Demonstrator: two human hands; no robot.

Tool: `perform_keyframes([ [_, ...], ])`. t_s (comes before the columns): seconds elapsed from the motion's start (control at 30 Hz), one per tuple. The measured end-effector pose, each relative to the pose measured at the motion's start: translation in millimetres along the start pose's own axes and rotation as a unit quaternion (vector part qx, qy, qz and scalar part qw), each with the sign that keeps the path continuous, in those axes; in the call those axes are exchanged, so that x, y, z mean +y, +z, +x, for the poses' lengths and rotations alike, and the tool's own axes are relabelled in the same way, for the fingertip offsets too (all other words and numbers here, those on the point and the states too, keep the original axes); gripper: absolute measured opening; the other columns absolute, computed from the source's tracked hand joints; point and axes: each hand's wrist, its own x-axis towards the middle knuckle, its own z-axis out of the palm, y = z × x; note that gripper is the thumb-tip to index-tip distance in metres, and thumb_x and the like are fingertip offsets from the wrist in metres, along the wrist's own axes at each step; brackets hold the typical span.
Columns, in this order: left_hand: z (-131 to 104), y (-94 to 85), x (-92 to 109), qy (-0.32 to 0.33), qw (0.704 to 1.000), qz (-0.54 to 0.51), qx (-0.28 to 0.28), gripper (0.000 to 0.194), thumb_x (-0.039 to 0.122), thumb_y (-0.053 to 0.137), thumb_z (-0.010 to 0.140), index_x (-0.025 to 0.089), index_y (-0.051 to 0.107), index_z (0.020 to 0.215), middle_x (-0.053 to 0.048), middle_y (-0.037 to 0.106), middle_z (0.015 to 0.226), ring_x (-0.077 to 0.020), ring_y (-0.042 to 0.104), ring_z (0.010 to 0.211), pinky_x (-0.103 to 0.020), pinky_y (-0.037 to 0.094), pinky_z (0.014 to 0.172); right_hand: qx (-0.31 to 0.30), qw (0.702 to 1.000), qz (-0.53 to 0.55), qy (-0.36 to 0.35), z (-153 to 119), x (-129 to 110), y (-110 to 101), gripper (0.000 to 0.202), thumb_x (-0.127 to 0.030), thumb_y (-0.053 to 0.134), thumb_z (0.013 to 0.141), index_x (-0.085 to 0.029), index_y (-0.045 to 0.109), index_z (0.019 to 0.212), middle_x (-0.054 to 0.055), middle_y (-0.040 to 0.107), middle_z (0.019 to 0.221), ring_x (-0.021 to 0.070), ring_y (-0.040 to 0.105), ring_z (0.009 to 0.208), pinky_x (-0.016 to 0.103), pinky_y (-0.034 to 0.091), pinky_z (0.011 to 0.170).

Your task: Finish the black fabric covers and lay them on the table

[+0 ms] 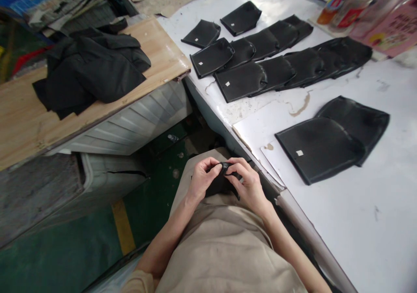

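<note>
The person's two hands work close together over the lap, holding a black piece (217,188) between them. The left hand (203,179) pinches its upper edge from the left, thumb and bent fingers closed on the material. The right hand (246,181) meets it from the right, thumb and fingers also closed on the same short stretch of edge, so that a small folded bit shows between the two sets of fingertips. The rest of the black piece hangs on the near side of the grip, below the fingers, against the beige apron (228,245); part of it shows beneath the right hand. How the edge is folded under the fingertips cannot be told.

To the right, on the white table (368,228), two overlapping black pieces (332,143) lie well apart from the hands, the nearer marked with a small pale square. Farther off, more flat black pieces (241,82) overlap in rows. To the far left, a heap of black cloth (97,67) rests on a wooden board (167,49).
</note>
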Motion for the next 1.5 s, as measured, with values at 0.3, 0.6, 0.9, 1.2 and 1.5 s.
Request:
perform_keyframes([
  [0.3,-1,0.3,6,0.006,1.000,0.020,-0.014,0.015,0.029,0.066,0.078,0.016,0.062,0.071,0.002,0.059,0.067,-0.0103,0.051,0.061,-0.021,0.040,0.059,-0.001,0.999,0.043,0.019,1,-2,-4,0.008,-0.019,0.062,0.091,-0.025,0.064,0.087,0.007,0.064,0.115,0.0242,0.062,0.109,0.038,0.048,0.094],
  [0.6,-6,6.8,13,0.017,0.997,0.075,-0.033,0.014,0.026,0.064,0.078,0.016,0.061,0.069,0.002,0.059,0.065,-0.0112,0.052,0.061,-0.021,0.040,0.058,-0.012,0.968,0.203,0.147,11,0,-14,0.017,-0.037,0.068,0.088,-0.021,0.062,0.092,0.001,0.064,0.084,0.0170,0.061,0.079,0.030,0.050,0.073],
  [0.9,-6,8.7,6,0.047,0.993,0.101,-0.045,0.013,0.025,0.062,0.080,0.016,0.060,0.070,0.002,0.058,0.067,-0.0110,0.052,0.062,-0.021,0.040,0.058,0.034,0.968,0.191,0.162,13,-2,-1,0.011,-0.018,0.065,0.079,-0.019,0.062,0.090,0.001,0.064,0.085,0.0159,0.061,0.079,0.029,0.048,0.074],
  [1.2,-5,9.0,6,0.065,0.991,0.115,-0.027,0.012,0.022,0.062,0.077,0.017,0.059,0.068,0.002,0.058,0.065,-0.0113,0.052,0.062,-0.021,0.040,0.058,0.060,0.957,0.229,0.170,14,-3,2,0.014,-0.015,0.064,0.073,-0.019,0.061,0.086,0.000,0.062,0.080,0.0141,0.058,0.073,0.027,0.047,0.069],
  [1.5,-5,10.6,6,0.064,0.991,0.109,-0.039,0.010,0.021,0.059,0.078,0.017,0.057,0.069,0.002,0.056,0.065,-0.0111,0.051,0.062,-0.021,0.039,0.057,0.065,0.968,0.190,0.151,11,-2,4,0.013,-0.014,0.063,0.075,-0.019,0.062,0.087,0.000,0.061,0.081,0.0159,0.058,0.076,0.029,0.047,0.073],
])
